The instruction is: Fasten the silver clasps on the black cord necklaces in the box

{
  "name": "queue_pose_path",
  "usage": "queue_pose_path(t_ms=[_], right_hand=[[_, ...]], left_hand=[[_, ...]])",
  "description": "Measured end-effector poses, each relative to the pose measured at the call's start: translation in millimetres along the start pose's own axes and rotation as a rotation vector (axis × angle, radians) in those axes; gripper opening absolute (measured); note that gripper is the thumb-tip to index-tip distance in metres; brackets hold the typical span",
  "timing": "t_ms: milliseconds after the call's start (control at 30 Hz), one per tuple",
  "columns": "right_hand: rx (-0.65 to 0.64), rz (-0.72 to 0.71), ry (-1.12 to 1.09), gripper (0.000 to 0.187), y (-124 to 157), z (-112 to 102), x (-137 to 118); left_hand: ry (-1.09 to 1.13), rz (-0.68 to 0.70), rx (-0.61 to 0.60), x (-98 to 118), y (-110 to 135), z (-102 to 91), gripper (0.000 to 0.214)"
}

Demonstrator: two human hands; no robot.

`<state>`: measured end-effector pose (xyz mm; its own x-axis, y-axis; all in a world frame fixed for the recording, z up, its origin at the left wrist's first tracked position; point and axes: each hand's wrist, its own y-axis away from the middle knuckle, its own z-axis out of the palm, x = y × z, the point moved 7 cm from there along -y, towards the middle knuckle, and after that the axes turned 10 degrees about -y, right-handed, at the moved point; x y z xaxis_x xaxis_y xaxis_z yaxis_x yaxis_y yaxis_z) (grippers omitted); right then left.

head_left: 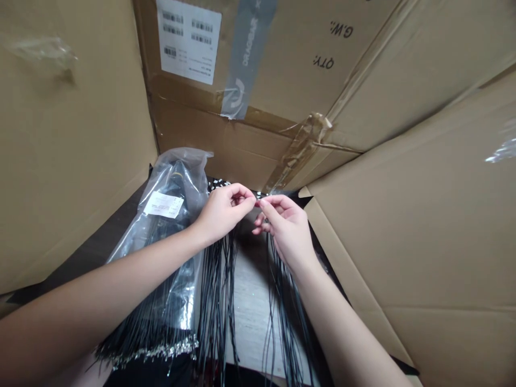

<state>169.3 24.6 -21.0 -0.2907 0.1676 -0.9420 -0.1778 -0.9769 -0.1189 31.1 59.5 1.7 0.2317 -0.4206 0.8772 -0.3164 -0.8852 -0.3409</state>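
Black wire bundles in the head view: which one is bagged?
The bundle at left, inside a clear plastic bag with a white label; the other wires hang unbagged below the left hand and right hand.

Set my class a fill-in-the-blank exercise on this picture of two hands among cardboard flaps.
The thin cords hanging from the left hand and right hand are ____.
The clear plastic bag carries a white ____.
That bag lies nearest the ____ hand.
Beside the printed G.W., the cardboard box reads ____.

Missing words: black; label; left; QTY.
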Motion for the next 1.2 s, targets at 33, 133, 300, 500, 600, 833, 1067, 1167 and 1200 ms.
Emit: queue_pose_path(t_ms=[33,133,300,500,600,833,1067,1167,1200], right_hand=[[0.022,-0.010,-0.014,0.035,0.3,-1.3,-0.7],[0.066,-0.029,-0.048,0.032,0.5,-4.5,-3.4],[0.040,-0.020,-0.083,0.029,1.7,-2.0,-5.3],[0.028,-0.058,-0.076,0.025,2.6,-2.8,-7.9],[0.019,-0.071,-0.056,0.024,2.4,-2.5,-9.1],[0.013,-0.075,-0.023,0.025,3.2,-1.2,-11.5],[0.006,-0.044,-0.062,0.025,3.2,0.7,-11.0],[0.003,-0.047,-0.074,0.025,2.6,0.5,-10.8],[0.003,-0.051,-0.071,0.024,2.6,0.3,-11.0]], left_hand=[[0.012,-0.001,0.003,0.4,0.3,0.5,0.014],[0.025,-0.012,0.008,0.6,0.7,0.9,0.014],[0.009,-0.011,0.009,1.9,1.3,0.1,0.016],[-0.005,-0.018,0.010,5.8,2.2,-1.5,0.017],[-0.016,-0.011,0.018,7.5,2.5,-3.0,0.018],[-0.034,-0.027,0.018,8.0,2.9,-4.1,0.021],[-0.028,-0.014,0.011,9.6,3.9,-3.7,0.019],[-0.031,-0.002,0.003,10.9,4.1,-4.0,0.019],[-0.032,0.001,0.002,11.4,4.2,-4.2,0.019]])
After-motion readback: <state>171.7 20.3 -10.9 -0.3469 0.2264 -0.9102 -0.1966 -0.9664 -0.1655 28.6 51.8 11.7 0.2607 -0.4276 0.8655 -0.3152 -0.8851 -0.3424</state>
